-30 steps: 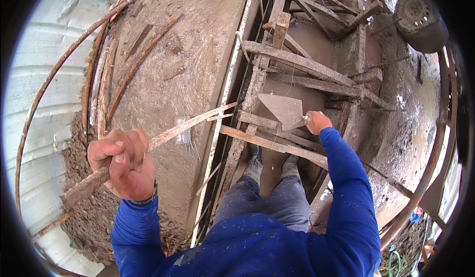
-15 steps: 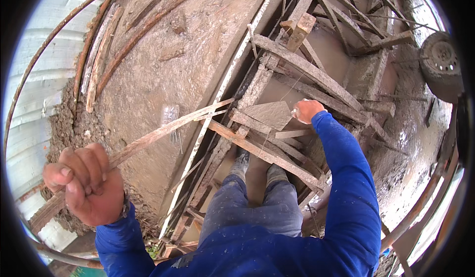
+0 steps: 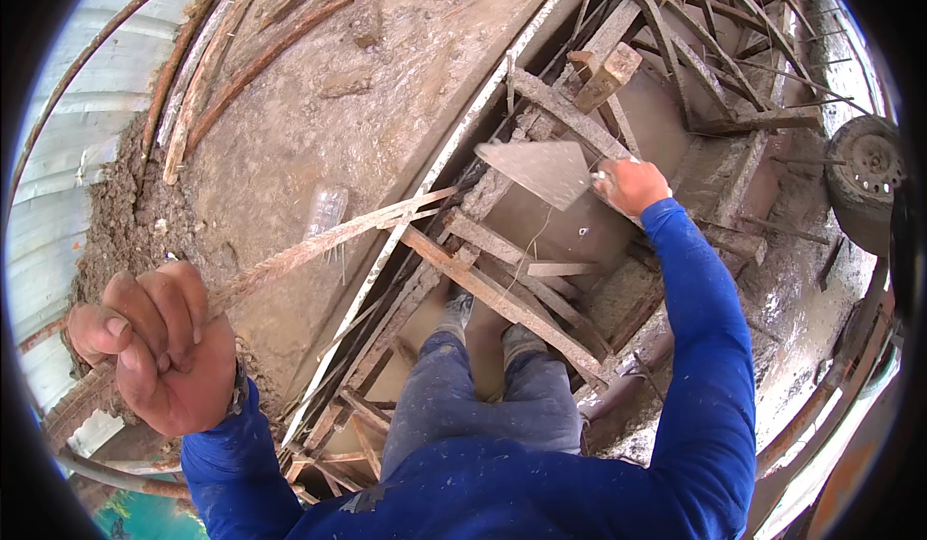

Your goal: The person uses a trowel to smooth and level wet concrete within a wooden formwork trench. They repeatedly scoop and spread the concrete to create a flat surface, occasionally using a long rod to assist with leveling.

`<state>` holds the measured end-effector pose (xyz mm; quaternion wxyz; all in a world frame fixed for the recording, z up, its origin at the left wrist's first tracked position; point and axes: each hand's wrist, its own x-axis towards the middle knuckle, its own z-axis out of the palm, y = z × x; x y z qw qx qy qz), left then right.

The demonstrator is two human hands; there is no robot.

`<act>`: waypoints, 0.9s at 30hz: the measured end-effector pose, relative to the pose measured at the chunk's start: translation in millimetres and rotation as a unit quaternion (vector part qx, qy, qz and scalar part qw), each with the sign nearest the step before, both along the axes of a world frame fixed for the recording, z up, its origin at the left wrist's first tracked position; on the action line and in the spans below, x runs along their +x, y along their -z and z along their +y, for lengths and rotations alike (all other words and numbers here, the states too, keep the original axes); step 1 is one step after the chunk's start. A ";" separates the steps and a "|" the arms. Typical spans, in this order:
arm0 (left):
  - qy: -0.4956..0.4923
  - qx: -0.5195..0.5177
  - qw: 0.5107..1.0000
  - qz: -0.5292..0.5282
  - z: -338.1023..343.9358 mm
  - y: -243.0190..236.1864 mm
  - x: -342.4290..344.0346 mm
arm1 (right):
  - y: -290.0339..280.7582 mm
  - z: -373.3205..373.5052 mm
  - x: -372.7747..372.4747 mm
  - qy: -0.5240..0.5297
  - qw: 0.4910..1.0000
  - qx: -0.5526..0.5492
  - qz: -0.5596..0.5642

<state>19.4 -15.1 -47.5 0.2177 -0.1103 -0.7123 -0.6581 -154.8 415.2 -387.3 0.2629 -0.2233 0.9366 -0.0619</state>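
My left hand (image 3: 159,347) is closed around a long, rough, mud-coated wooden strip (image 3: 338,226), whose far end reaches over a white-speckled edge strip (image 3: 467,133) beside the trench. My right hand (image 3: 632,187) grips the handle of a pointed steel trowel (image 3: 536,170), held blade leftward above the timber framing (image 3: 502,304). A thin wire hangs below the trowel. My boots (image 3: 454,320) stand among the timbers in muddy water; how deep they are is unclear.
A muddy concrete slab (image 3: 406,57) lies at left with loose boards (image 3: 208,82) and a plastic bottle (image 3: 327,210). Corrugated white sheeting (image 3: 58,183) and a bent bar border it. More crossed timbers and rods (image 3: 734,48) fill the top right, near a dirty wheel (image 3: 864,178).
The view has turned, and my left hand with the strip appears further left and lower. The trowel first angled down, then rose higher, its blade now over the upper beams.
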 end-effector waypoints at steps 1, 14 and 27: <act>0.003 -0.001 1.000 0.001 2.1 -1.8 -3.1 | -7.4 -11.4 0.5 0.006 1.000 -0.023 0.013; -0.014 -0.005 1.000 0.009 6.1 -2.4 -17.1 | 105.5 -8.0 196.4 0.270 0.947 -0.121 -0.125; 0.018 -0.015 1.000 0.016 1.0 0.1 -14.2 | 104.6 -93.3 200.4 0.370 0.927 -0.033 -0.062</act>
